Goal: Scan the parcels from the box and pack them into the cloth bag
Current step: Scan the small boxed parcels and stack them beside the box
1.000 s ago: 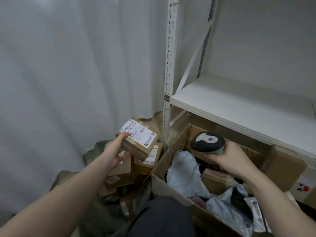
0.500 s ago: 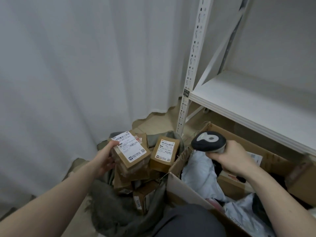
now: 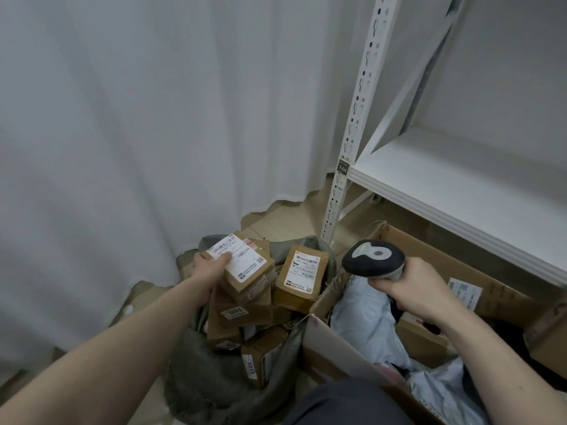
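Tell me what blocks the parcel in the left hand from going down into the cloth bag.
Nothing separate blocks it. The left hand holds the parcel directly over the cloth bag, but packed parcels already fill the opening, so it lands on that pile.

A small brown parcel (image 3: 245, 268), white label up, is held tilted atop other labelled parcels (image 3: 302, 279) piled in the grey cloth bag (image 3: 196, 381). Pale mailers (image 3: 362, 314) are seen in the open cardboard box (image 3: 334, 348) beside it.
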